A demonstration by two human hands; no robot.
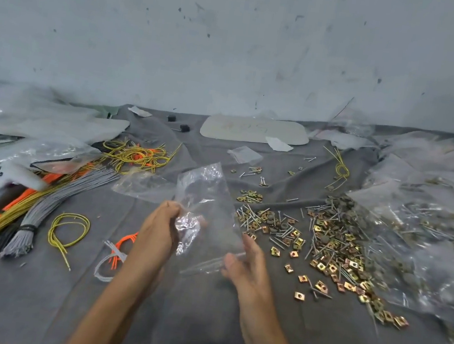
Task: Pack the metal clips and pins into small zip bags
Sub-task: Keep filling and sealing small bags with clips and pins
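Observation:
A clear zip bag stands upright in the middle of the head view. My left hand grips its crumpled left side. My right hand pinches the bag's lower right edge between thumb and fingers. A wide pile of brass-coloured square metal clips mixed with steel pins lies on the grey cloth just right of the bag. A smaller group of clips sits behind it.
Bundles of grey, yellow and orange wires lie at the left, with a yellow wire loop. Crumpled clear plastic sheets cover the right side. A white panel and a small empty bag lie at the back near the wall.

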